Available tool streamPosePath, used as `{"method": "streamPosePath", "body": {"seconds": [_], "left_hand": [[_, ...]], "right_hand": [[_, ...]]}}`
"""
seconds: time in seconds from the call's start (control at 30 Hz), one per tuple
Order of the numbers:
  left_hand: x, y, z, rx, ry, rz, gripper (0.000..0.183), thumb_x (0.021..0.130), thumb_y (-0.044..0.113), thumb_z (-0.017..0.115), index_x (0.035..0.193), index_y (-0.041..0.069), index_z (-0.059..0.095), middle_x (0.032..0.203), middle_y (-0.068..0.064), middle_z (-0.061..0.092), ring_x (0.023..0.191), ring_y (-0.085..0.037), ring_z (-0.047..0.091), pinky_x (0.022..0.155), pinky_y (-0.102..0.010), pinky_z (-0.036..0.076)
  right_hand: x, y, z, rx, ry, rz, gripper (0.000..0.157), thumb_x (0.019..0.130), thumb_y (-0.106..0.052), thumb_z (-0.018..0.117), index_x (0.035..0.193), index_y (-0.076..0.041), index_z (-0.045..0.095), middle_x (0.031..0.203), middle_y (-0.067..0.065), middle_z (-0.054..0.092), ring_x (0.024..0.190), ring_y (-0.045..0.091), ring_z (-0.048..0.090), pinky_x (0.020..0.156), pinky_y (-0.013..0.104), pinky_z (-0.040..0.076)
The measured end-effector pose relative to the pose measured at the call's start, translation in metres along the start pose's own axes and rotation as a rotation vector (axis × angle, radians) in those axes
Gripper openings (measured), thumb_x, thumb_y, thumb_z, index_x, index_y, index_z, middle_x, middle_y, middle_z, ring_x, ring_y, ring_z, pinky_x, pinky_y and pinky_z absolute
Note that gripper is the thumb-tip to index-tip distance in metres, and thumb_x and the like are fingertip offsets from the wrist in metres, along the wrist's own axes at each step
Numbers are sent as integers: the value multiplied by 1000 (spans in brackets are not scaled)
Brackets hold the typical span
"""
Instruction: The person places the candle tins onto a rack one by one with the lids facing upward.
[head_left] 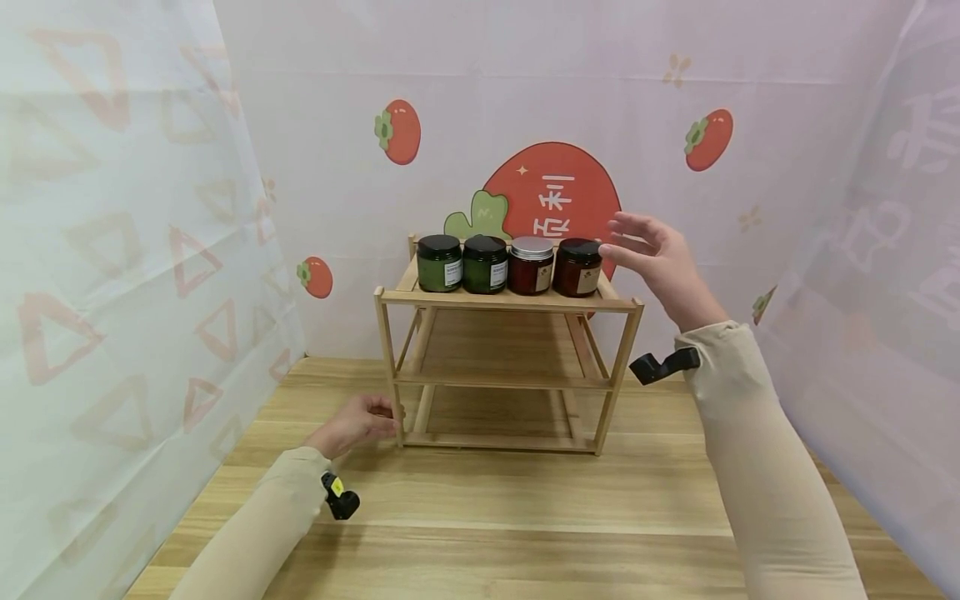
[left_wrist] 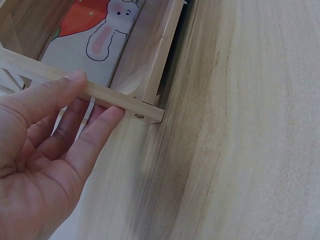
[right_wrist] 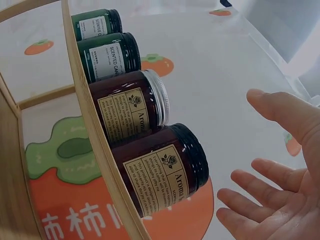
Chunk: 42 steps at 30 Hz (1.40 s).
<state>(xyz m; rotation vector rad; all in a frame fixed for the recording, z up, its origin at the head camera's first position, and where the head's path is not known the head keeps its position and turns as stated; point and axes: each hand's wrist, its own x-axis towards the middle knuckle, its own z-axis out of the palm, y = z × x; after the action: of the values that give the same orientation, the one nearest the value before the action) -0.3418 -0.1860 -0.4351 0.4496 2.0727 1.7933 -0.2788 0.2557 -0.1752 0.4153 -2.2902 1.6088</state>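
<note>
A wooden rack (head_left: 502,382) stands on the table with a row of scented candle jars on its top shelf. Two are green candle jars (head_left: 484,268) with black lids; beside them come a dark red candle jar (head_left: 531,268) with a silver lid and another dark red candle jar (right_wrist: 157,172) with a black lid at the right end. My left hand (head_left: 363,427) grips the rack's front left leg (left_wrist: 112,96) low down, thumb on one face and fingers on the other. Fingers spread and nothing held, my right hand (head_left: 667,265) is beside the rightmost jar's lid.
Below the top shelf, the rack has a middle shelf (head_left: 498,346) and a bottom frame. The wooden tabletop (head_left: 525,517) extends in front of it. White printed cloth (head_left: 330,125) hangs behind and along both sides.
</note>
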Motion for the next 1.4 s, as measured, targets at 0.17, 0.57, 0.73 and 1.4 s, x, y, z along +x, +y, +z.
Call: {"method": "streamPosePath", "body": {"seconds": [0.17, 0.57, 0.73, 1.4], "left_hand": [[0, -1, 0, 2, 4, -1, 35, 88, -4, 63, 118, -16, 49, 125, -37, 51, 98, -19, 63, 95, -39, 55], [0, -2, -1, 22, -19, 15, 36, 90, -2, 62, 120, -16, 48, 118, -28, 57, 96, -17, 63, 92, -35, 57], [-1, -2, -2, 16, -21, 15, 36, 90, -2, 62, 120, -16, 48, 114, -21, 60, 96, -17, 63, 92, -35, 57], [-1, 0, -1, 5, -10, 8, 32, 89, -5, 61, 117, -15, 49, 106, -11, 62, 95, -17, 63, 91, -35, 57]], "right_hand": [[-5, 0, -1, -17, -9, -1, 65, 89, -27, 71, 145, -13, 40, 144, 6, 47, 134, 19, 45, 117, 47, 33], [-15, 13, -8, -44, -14, 15, 66, 90, -29, 69, 146, -15, 39, 144, 6, 47, 135, 21, 43, 116, 51, 31], [-17, 21, -10, -78, -23, 25, 67, 90, -33, 69, 147, -16, 38, 145, 7, 47, 134, 23, 44, 116, 53, 31], [-32, 53, -25, -135, -34, 91, 70, 90, -36, 68, 149, -16, 35, 147, 9, 44, 136, 25, 42, 115, 51, 32]]}}
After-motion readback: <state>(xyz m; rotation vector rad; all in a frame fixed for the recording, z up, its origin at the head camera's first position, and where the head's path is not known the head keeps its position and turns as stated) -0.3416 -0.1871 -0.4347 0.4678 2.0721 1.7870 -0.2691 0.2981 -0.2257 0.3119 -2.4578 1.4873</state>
